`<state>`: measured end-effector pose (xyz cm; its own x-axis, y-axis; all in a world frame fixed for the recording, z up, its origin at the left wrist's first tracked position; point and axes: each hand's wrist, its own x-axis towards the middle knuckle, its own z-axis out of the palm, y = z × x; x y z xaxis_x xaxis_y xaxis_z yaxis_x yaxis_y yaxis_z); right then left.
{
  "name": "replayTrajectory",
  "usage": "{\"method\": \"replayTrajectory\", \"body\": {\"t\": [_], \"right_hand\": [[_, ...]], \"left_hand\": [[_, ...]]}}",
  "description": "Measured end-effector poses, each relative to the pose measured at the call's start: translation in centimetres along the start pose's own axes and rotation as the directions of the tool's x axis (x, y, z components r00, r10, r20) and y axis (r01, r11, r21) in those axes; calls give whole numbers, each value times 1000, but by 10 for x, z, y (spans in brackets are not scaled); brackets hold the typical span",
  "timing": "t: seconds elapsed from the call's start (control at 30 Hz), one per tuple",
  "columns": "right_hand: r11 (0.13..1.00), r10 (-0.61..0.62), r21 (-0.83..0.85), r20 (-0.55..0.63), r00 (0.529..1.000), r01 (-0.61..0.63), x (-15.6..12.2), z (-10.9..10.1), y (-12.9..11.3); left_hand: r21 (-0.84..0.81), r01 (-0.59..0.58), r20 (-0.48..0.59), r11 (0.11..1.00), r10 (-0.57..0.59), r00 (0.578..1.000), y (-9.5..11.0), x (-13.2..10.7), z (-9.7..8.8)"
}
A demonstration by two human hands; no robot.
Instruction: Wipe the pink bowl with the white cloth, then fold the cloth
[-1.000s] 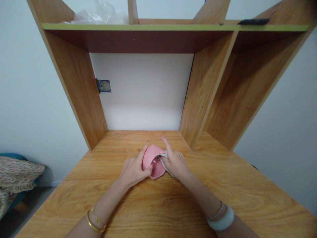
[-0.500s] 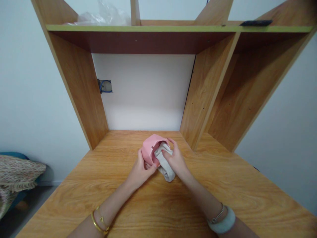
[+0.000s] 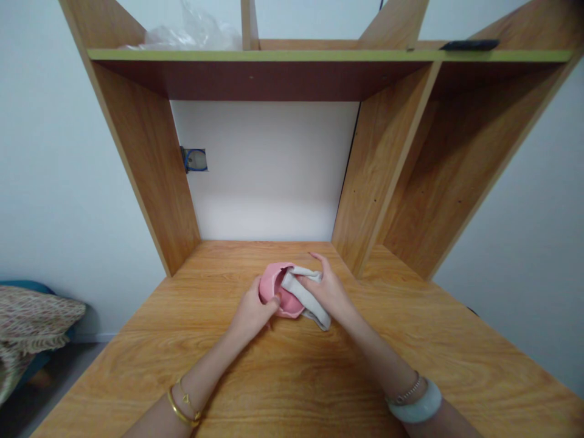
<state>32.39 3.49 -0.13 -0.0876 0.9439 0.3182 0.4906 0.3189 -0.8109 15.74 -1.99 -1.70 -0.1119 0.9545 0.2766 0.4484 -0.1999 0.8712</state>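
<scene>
We see the desk [image 3: 410, 359], a broad slab of grained wood veneer, lying bare around the hands, with open room toward 3, 6 and 9 o'clock; at 12 o'clock the white back wall and the upright wooden panels [image 3: 150, 170] of the hutch close the space into an alcove. Near the middle of the desk, just before that alcove, our left hand [image 3: 252, 313] curls its fingers around the near left side of a small pink item [image 3: 274, 291] of soft, rounded shape, pressing it down against the wood. Our right hand [image 3: 331, 292] lies at its 3 o'clock, fingers pinching a pale grey cloth [image 3: 308, 301] that drapes across the pink item's open side and trails down toward 5 o'clock. Whether anything sits inside the pink item we cannot tell. On the green-edged shelf [image 3: 319, 55] above, crumpled clear plastic [image 3: 191, 30] lies at 11 o'clock and a flat black object [image 3: 469, 44] at 1 o'clock.
</scene>
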Motion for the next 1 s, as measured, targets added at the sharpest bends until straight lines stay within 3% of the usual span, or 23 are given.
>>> {"method": "replayTrajectory", "body": {"t": [0.1,0.2,0.33,0.5,0.63,0.7,0.77,0.83,0.9,1.0], "right_hand": [[999,22,41,24,999,-23,9,-2,14],[987,50,-153,-33,998,-54,16,-12,25],[905,132,-405,-21,991,-129,19,-24,30],[899,197,-418,125,972,-128,11,-10,25],[959,183,-262,288,940,-107,-2,12,17],[993,76,-115,349,934,-38,-6,18,11],[995,-100,4,254,962,102,-7,20,4],[978,-195,98,107,975,185,-9,20,-4],[966,-171,210,72,983,153,-11,21,-12],[946,-125,316,146,981,74,-18,24,-19]], "left_hand": [[-192,220,31,956,-218,975,-9,7,1],[-367,300,20,880,-315,949,-18,12,-1],[-568,261,-19,780,-330,944,-22,15,-4],[-682,148,-78,717,-272,959,-15,13,-4],[-711,67,-125,700,-220,967,-8,12,-9],[-713,54,-132,700,-209,969,-5,11,-12],[-715,49,-128,698,-199,972,-3,11,-13],[-714,45,-112,699,-178,978,0,10,-13],[-699,41,-94,714,-148,985,1,9,-11],[-646,44,-47,762,-98,994,2,6,-6]]}}
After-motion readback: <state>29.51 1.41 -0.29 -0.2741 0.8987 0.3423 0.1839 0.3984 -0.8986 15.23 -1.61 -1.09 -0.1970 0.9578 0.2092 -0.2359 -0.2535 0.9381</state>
